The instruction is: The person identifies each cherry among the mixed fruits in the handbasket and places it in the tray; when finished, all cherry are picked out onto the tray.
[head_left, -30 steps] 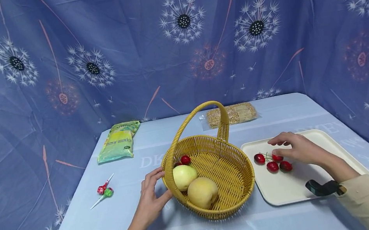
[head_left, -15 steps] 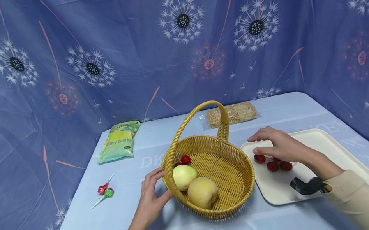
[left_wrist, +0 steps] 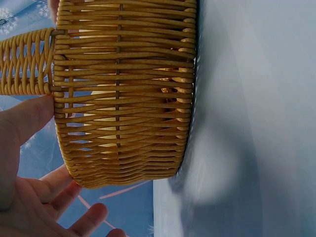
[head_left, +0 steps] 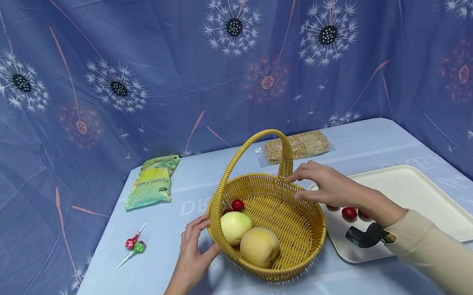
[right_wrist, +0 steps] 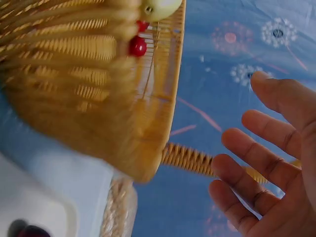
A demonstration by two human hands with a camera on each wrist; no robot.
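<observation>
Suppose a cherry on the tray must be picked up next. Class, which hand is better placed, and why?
Probably the right hand: it looks empty and is on the same side as the cherries and tray. The left hand touches the wicker basket on its opposite side.

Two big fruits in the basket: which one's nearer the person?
The yellow one, at the basket's near side. The pale green one sits farther back, by the red cherries.

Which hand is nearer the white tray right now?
Right. The right hand hovers near the left edge of the tray; the left hand touches the basket at its left rim, across from the tray.
</observation>
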